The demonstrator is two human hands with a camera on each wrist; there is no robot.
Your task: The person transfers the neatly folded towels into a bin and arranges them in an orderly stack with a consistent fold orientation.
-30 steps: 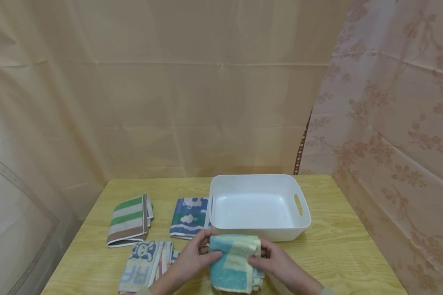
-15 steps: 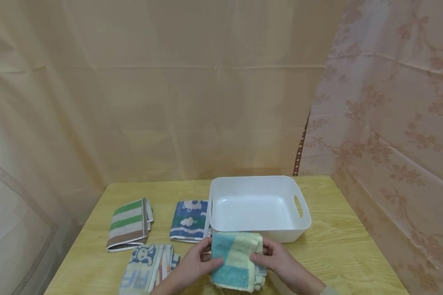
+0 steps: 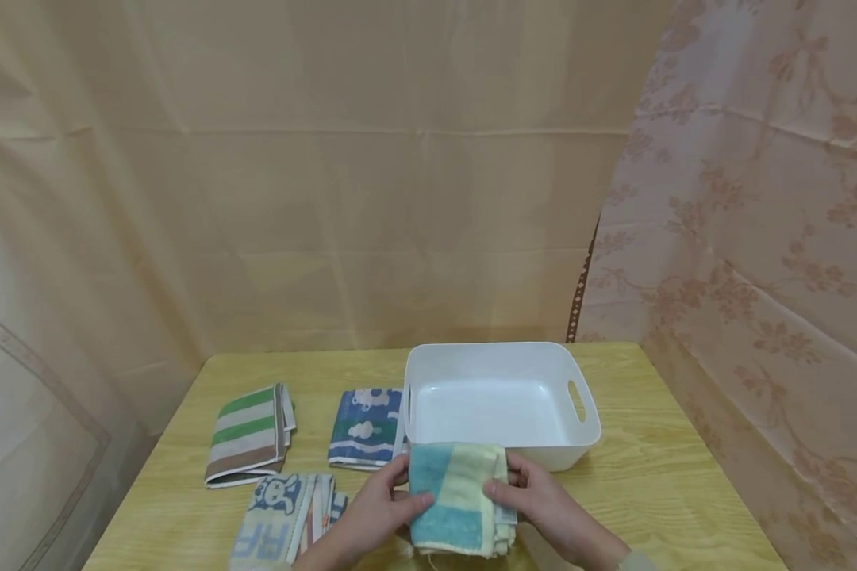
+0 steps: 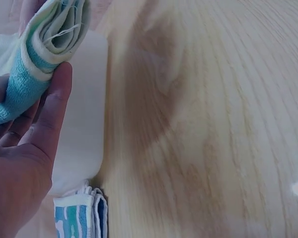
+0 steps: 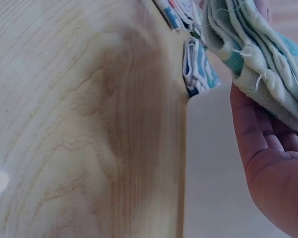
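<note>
A folded towel (image 3: 448, 496) in teal and pale yellow is held up in front of the white basket. My left hand (image 3: 378, 507) grips its left side, thumb on the front and fingers behind. On the opposite side my right hand (image 3: 543, 503) pinches the towel the same way. Both wrist views show the towel's layered edge, with loose threads, raised above the table; fingers support it from beneath in the right wrist view. Just behind the towel stands the white plastic basket (image 3: 586, 456), whose visible inside holds nothing.
Left of the basket lies a folded blue towel (image 3: 364, 428) with white figures. A green, white and brown striped towel (image 3: 246, 436) is farther left. Nearer me is a blue and cream towel (image 3: 274, 519), partly behind my left arm. Curtains surround the wooden table (image 3: 671, 476).
Both hands have raised the teal and yellow towel slightly and brought it a little closer to the basket's front. The other towels and the basket have stayed in place.
</note>
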